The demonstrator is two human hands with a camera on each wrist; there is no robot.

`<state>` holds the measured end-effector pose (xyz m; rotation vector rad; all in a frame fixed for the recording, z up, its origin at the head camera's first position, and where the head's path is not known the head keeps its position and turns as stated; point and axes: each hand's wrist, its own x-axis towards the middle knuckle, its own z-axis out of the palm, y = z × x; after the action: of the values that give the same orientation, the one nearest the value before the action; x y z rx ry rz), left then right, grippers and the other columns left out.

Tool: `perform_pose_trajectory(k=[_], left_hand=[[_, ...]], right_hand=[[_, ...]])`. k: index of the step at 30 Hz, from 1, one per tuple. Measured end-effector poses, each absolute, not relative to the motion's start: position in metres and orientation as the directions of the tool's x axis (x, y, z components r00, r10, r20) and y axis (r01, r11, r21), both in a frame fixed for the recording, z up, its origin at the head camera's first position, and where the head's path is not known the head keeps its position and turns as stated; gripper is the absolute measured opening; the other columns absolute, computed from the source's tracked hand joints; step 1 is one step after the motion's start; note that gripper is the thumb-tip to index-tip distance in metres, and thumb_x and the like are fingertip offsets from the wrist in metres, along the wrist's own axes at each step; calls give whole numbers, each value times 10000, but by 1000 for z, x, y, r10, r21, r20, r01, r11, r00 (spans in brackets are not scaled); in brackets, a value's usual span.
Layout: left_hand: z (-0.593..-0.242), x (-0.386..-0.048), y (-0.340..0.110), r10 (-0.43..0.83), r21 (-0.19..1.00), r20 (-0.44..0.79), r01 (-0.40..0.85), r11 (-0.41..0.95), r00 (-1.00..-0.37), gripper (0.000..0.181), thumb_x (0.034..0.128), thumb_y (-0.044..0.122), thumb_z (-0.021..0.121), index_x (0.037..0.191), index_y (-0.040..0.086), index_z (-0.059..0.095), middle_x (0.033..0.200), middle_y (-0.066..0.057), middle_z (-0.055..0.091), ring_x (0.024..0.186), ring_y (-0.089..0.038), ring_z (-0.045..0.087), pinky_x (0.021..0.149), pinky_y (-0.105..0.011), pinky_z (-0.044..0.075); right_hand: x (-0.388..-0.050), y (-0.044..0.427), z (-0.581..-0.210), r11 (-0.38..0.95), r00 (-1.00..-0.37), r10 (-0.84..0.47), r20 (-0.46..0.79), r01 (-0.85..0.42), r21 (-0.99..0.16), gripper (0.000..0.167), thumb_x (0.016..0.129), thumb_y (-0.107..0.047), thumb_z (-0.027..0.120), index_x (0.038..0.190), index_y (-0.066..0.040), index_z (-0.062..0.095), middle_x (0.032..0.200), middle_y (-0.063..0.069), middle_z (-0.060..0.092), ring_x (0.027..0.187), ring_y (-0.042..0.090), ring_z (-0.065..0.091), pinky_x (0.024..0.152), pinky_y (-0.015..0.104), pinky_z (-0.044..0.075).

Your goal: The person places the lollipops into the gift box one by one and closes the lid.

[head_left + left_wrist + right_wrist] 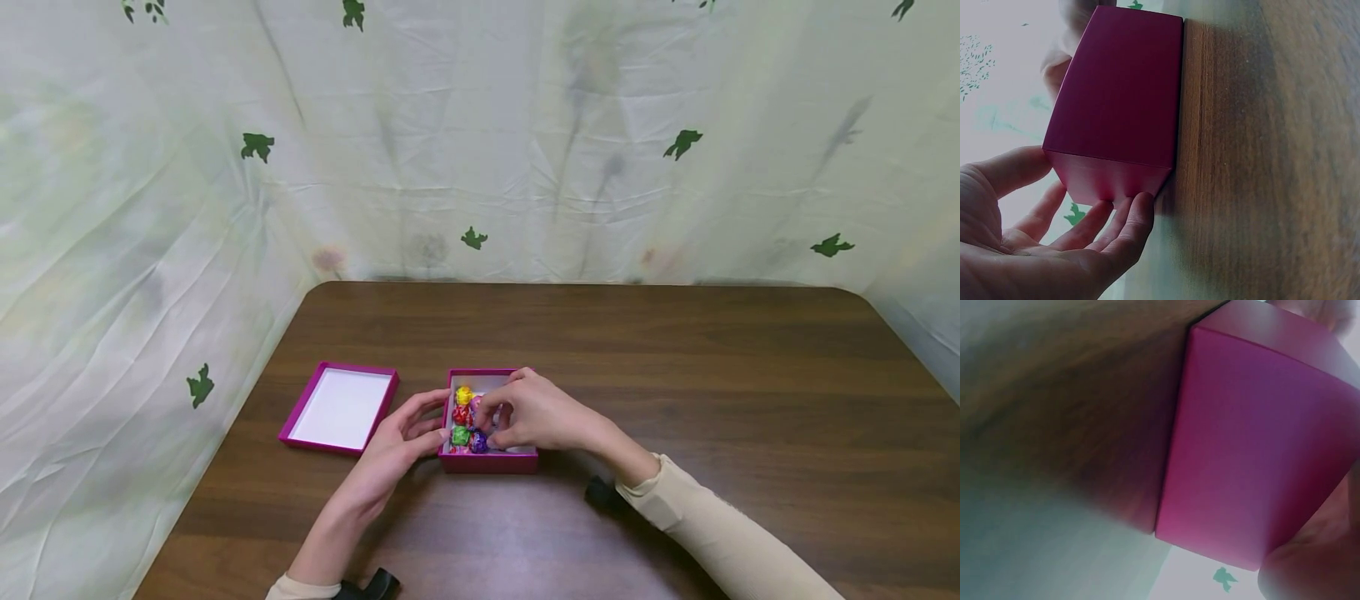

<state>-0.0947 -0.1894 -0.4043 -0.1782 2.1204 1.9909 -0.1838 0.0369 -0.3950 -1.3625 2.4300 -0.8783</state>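
A magenta box (491,463) with a pale inside stands open on the table. Along its left part lie small balls in shiny wrappers, seemingly wrapped candies: a yellow one (464,395), a red one (462,414), a green one (460,435) and a purple one (478,442). My left hand (397,442) rests its fingertips on the box's left side (1110,178), thumb near the top edge. Over the box, my right hand (536,414) reaches inside with bent fingers among the candies; whether it pinches one is hidden. Beside the right wrist view's box wall (1254,444), part of that hand shows.
A magenta lid (341,408) lies with its white inside up, left of the box and close to my left hand. The brown wooden table (712,375) reaches back to a pale curtain (525,167) with green leaf shapes. Dark straps sit at both wrists.
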Motion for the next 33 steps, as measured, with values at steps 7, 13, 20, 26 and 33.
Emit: perform_pose_trajectory(k=[7,13,20,26,33], left_hand=[[-404,-95,-189,69,967,-248,-243,77,-966,493,942,77,639,1408,187,520,1465,-76,464,1286,-321,487,997,-474,457],[-404,-96,-189,69,966,-250,-244,86,-966,492,934,92,656,1397,202,531,1465,-67,464,1287,-322,488,1003,-484,450],[-401,-95,-189,69,962,-260,-252,106,-963,488,937,119,662,1398,213,531,1465,-66,466,1289,-325,486,998,-483,455],[-395,-89,-191,52,951,-219,-201,237,-974,426,970,180,629,1382,246,548,1463,-43,466,1296,-310,489,996,-501,452],[-384,-79,-203,40,891,-62,-38,452,-997,379,976,179,622,1351,207,573,1396,-56,539,1224,-258,559,998,-477,455]], right_hand=[[-187,45,-396,285,-576,-808,126,-569,-771,151,845,-162,781,980,-207,730,877,-165,680,797,40,629,870,359,480],[-194,53,-389,167,-586,-790,180,-488,-857,157,862,-128,770,1015,-128,736,946,-54,719,870,112,645,833,462,521],[-187,64,-378,241,-668,-722,179,-485,-841,155,900,-195,733,1055,-195,723,999,-51,700,913,117,607,824,397,512],[-164,69,-369,299,-768,-616,175,-434,-850,149,943,-257,679,1090,-238,695,1050,-45,683,945,116,614,858,374,514],[-133,56,-360,221,-824,-548,140,-304,-926,185,970,-244,640,1142,-188,681,1119,5,676,926,201,646,807,358,537]])
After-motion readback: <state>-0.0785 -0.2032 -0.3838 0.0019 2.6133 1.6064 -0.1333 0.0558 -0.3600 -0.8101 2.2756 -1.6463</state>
